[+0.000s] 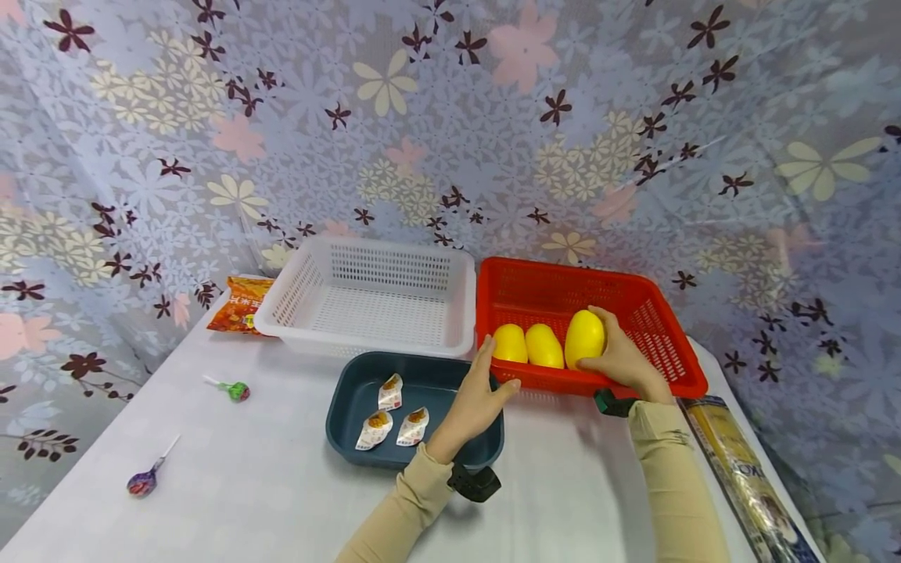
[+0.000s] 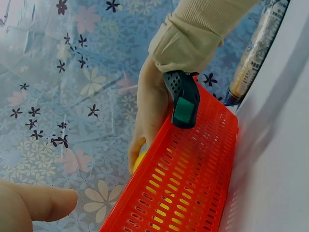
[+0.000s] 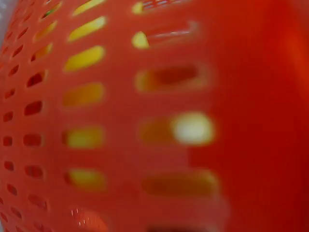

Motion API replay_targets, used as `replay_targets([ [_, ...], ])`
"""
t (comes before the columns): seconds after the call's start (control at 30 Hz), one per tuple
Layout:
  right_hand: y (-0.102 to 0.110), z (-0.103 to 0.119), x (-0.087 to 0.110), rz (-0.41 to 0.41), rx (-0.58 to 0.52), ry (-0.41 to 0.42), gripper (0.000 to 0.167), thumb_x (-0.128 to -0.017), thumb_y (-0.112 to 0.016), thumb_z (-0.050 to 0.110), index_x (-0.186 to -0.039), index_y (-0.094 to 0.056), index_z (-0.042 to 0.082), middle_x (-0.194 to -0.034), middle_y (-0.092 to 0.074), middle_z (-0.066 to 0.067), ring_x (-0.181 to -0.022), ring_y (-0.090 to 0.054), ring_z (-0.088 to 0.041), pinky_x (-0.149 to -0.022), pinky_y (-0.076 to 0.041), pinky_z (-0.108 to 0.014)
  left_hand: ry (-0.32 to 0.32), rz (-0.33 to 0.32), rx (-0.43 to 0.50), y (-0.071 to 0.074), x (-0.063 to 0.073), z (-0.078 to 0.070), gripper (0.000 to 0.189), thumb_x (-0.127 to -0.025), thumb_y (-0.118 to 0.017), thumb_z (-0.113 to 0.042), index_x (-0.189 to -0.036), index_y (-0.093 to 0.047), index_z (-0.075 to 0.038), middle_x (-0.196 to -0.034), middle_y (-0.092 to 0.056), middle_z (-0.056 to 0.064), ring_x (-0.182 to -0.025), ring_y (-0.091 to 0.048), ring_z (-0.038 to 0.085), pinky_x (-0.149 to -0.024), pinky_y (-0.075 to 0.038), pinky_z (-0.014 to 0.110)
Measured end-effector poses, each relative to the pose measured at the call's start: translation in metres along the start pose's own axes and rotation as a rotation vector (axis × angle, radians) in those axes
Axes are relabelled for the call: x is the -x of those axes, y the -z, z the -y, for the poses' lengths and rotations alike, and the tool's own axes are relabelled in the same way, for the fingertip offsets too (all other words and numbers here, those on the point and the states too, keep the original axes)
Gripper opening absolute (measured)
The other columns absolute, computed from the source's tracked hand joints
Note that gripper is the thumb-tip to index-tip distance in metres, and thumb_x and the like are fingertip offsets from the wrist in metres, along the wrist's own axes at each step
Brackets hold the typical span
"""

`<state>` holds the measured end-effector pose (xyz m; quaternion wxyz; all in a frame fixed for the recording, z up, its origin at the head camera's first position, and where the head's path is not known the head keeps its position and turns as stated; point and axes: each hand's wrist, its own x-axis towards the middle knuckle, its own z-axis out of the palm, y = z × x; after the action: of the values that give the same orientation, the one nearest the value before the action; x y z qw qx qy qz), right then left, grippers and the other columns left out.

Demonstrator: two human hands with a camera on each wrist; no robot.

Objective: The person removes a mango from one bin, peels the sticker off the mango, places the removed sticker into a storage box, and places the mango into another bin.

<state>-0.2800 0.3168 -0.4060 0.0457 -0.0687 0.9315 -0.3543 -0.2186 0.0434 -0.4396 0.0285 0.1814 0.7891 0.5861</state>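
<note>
My right hand (image 1: 622, 360) grips a smooth yellow mango (image 1: 585, 338) at the front of the red basket (image 1: 679, 356), thumb on its near side and fingers behind. Two more yellow mangoes (image 1: 543, 346) lie to its left along the front wall. My left hand (image 1: 473, 407) is over the right end of the dark blue tray (image 1: 336, 418), thumb and fingers spread, fingertips right at the red basket's front left corner. In the left wrist view its thumb (image 2: 43, 200) shows apart from the basket. The right wrist view is filled by the slotted red wall (image 3: 120, 116), yellow showing through.
Three small wrapped snacks (image 1: 376, 428) lie in the tray. Behind it stands a white basket (image 1: 380, 344), with an orange snack bag (image 1: 239, 306) at its left. Two lollipops (image 1: 237, 391) lie at the table's left. A long gold package (image 1: 739, 469) lies along the right edge.
</note>
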Motion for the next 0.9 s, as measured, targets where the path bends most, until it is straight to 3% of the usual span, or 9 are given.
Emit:
replay_targets([
  [0.2, 0.001, 0.005, -0.012, 0.124, 0.052, -0.098, 0.098, -0.087, -0.069, 0.021, -0.154, 0.001, 0.006, -0.148, -0.026, -0.035, -0.116, -0.048, -0.047, -0.098, -0.043, -0.060, -0.002, -0.009, 0.006, 0.003, -0.002, -0.002, 0.075, -0.096, -0.058, -0.021, -0.155, -0.015, -0.004, -0.163, -0.012, 0.014, -0.148, -0.021, 0.036, -0.113, -0.029, 0.057],
  [0.37, 0.002, 0.006, -0.016, 0.237, 0.032, -0.165, 0.098, -0.092, -0.061, 0.021, -0.153, 0.015, 0.005, -0.158, -0.001, -0.031, -0.140, -0.022, -0.050, -0.113, -0.022, -0.063, -0.004, -0.005, 0.009, 0.002, -0.004, -0.002, 0.074, -0.096, -0.057, -0.020, -0.155, -0.015, -0.004, -0.163, -0.011, 0.014, -0.148, -0.020, 0.037, -0.113, -0.028, 0.058],
  [0.47, 0.002, 0.005, -0.017, 0.289, 0.080, -0.153, 0.091, -0.095, -0.056, 0.022, -0.153, 0.011, 0.002, -0.158, 0.003, -0.030, -0.144, -0.008, -0.051, -0.115, -0.013, -0.064, 0.000, -0.001, 0.008, 0.001, -0.005, -0.001, 0.074, -0.096, -0.057, -0.021, -0.155, -0.015, -0.005, -0.163, -0.011, 0.014, -0.148, -0.021, 0.037, -0.113, -0.028, 0.058],
  [0.57, -0.001, 0.005, -0.019, 0.301, 0.137, -0.137, 0.084, -0.097, -0.053, 0.027, -0.153, 0.003, -0.002, -0.157, -0.001, -0.032, -0.144, -0.006, -0.052, -0.115, -0.010, -0.065, 0.004, -0.002, 0.007, 0.000, -0.006, 0.001, 0.074, -0.096, -0.057, -0.021, -0.155, -0.015, -0.005, -0.163, -0.011, 0.013, -0.148, -0.021, 0.038, -0.113, -0.028, 0.059],
  [0.63, -0.003, 0.007, -0.019, 0.257, 0.166, -0.119, 0.083, -0.097, -0.052, 0.031, -0.153, -0.001, -0.003, -0.156, -0.002, -0.036, -0.142, -0.007, -0.055, -0.113, -0.012, -0.067, 0.008, -0.003, 0.009, 0.000, -0.007, 0.001, 0.074, -0.096, -0.057, -0.021, -0.155, -0.015, -0.005, -0.164, -0.011, 0.013, -0.148, -0.021, 0.037, -0.113, -0.027, 0.059],
  [0.7, -0.005, 0.007, -0.017, 0.161, 0.197, -0.089, 0.082, -0.098, -0.053, 0.033, -0.153, -0.004, -0.002, -0.155, -0.002, -0.037, -0.141, -0.007, -0.057, -0.113, -0.010, -0.068, 0.011, -0.004, 0.010, 0.000, -0.006, 0.002, 0.075, -0.096, -0.057, -0.022, -0.155, -0.015, -0.005, -0.164, -0.011, 0.012, -0.148, -0.021, 0.038, -0.113, -0.027, 0.059],
  [0.8, -0.011, 0.010, -0.007, -0.050, 0.223, -0.014, 0.078, -0.098, -0.054, 0.033, -0.154, -0.012, -0.001, -0.155, -0.005, -0.037, -0.141, -0.006, -0.059, -0.113, -0.008, -0.069, 0.022, 0.025, -0.026, 0.002, -0.005, 0.000, 0.078, -0.096, -0.058, -0.024, -0.155, -0.012, -0.004, -0.164, -0.009, 0.012, -0.149, -0.019, 0.037, -0.114, -0.026, 0.059],
  [0.9, -0.020, 0.016, 0.014, -0.249, 0.241, 0.053, 0.074, -0.097, -0.058, 0.031, -0.153, -0.021, 0.000, -0.157, -0.013, -0.033, -0.143, -0.009, -0.056, -0.113, -0.007, -0.068, 0.049, 0.106, -0.120, 0.012, -0.001, -0.005, 0.080, -0.096, -0.058, -0.029, -0.155, -0.012, -0.004, -0.164, -0.010, 0.012, -0.149, -0.019, 0.034, -0.116, -0.026, 0.055],
])
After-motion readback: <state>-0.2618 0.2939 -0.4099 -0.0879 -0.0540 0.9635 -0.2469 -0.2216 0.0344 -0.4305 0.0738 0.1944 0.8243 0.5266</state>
